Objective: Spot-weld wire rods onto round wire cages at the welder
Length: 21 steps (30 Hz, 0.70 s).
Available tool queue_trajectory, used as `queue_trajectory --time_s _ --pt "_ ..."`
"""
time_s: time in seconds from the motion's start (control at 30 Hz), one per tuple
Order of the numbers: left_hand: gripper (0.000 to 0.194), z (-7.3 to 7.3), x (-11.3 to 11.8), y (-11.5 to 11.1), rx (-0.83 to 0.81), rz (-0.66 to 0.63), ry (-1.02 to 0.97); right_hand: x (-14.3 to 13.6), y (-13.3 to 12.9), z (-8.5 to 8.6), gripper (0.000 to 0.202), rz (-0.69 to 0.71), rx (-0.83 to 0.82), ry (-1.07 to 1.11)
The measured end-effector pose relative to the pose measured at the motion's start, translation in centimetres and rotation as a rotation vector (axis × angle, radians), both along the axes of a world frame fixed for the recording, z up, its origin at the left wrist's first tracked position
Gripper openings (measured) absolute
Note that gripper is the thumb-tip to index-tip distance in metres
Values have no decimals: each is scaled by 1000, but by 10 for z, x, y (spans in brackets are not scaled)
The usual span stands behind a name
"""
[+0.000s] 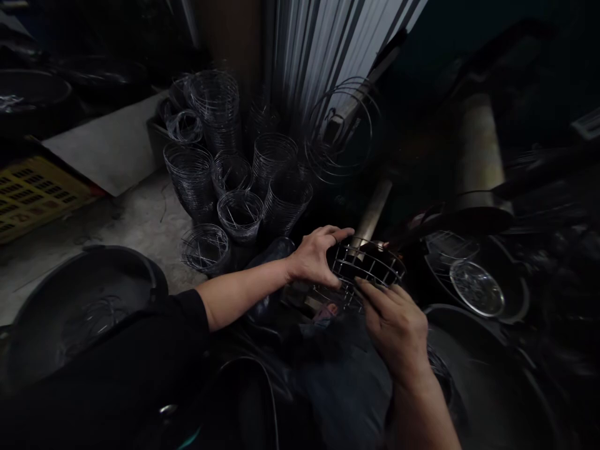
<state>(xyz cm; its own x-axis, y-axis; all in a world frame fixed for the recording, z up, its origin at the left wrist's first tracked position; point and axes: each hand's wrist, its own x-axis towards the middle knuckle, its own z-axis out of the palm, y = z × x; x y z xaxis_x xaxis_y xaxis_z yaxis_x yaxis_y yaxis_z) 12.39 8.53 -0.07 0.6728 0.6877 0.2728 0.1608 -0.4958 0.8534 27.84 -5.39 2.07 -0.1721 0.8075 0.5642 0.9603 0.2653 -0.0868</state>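
A round wire basket (370, 265) made of crossing metal wires is between my two hands, in front of a pale metal bar (372, 212). My left hand (316, 253) curves around its left side, fingers at the far rim and thumb at the near side. On the near right, my right hand (394, 319) has its fingers closed against the wires; the fingertips are partly hidden. Dimness hides the lower part of the basket.
Stacks of wire rings (239, 215) stand on the floor ahead to the left. A dark tub (152, 275) is at left, near a yellow crate (37, 194). Dark basins, one holding a round metal piece (477, 287), lie right. A machine post (482, 150) rises behind.
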Motion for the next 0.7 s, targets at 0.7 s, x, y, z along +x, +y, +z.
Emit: queue_trajectory --time_s 0.7 --pt "99 9 32 37 -130 12 11 29 33 7 24 -79 28 110"
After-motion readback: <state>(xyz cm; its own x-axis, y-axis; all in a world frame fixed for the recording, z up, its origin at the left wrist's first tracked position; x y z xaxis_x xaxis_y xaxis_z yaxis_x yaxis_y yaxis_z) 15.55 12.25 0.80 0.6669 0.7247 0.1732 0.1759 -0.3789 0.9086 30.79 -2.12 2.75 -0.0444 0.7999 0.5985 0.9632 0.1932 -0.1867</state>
